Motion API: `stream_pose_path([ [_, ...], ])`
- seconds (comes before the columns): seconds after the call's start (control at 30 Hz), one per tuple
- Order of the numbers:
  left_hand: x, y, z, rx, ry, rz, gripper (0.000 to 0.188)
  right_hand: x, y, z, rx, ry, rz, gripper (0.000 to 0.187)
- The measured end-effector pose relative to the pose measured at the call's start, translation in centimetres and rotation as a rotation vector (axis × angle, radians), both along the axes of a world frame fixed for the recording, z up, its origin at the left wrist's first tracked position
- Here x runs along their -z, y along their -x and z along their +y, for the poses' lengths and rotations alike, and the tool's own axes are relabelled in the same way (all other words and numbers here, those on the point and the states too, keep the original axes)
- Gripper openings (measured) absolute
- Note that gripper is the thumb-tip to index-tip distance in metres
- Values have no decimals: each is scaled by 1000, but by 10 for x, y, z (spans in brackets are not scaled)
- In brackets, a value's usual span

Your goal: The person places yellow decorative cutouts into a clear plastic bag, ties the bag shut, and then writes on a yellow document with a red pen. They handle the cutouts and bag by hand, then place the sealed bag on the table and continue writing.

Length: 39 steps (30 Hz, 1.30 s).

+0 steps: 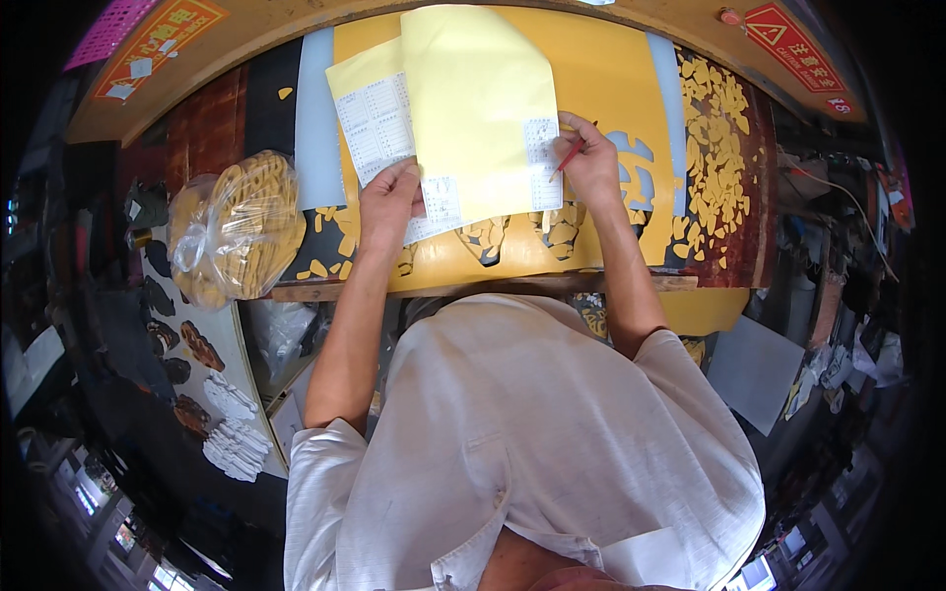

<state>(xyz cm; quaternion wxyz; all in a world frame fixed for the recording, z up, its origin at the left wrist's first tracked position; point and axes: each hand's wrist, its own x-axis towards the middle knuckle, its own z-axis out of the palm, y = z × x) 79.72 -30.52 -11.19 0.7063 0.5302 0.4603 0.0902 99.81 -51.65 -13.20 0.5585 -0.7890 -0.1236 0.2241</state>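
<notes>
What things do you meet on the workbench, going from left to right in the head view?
Clear bag of yellow pieces → left hand → yellow paper sheet → right hand with a red pencil → loose yellow cut-outs.

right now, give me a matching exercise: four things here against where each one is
Things:
1. pencil
2. bag
3. yellow sheets
4. yellow cutouts

Places:
A. far left of the bench
B. right end of the bench
C. in the right hand
D. pinned at the lower edge by the left hand

Pairs: 1-C, 2-A, 3-D, 4-B
</notes>
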Motion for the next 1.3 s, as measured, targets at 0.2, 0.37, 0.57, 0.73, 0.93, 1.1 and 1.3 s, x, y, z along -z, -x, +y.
stream_pose_path([
  [0.2,5,1,-3,41,19,85,25,2,-4,-2,-14,70,-75,41],
  [0.37,11,-3,-1,3,-11,39,20,-1,-5,-4,39,98,-308,40],
  [0.57,21,-13,5,46,-157,106,26,-13,17,-1,-220,67,-276,36],
  [0.73,22,-18,7,116,-375,172,29,-5,52,14,-501,136,-523,41],
  [0.93,20,-11,-2,259,-973,123,27,3,63,12,-547,204,-636,46],
  [1.1,26,-12,-9,440,-1176,62,25,4,62,13,-494,151,-753,41],
  [1.3,30,-14,-5,371,-1031,59,23,2,60,10,-539,175,-661,44],
])
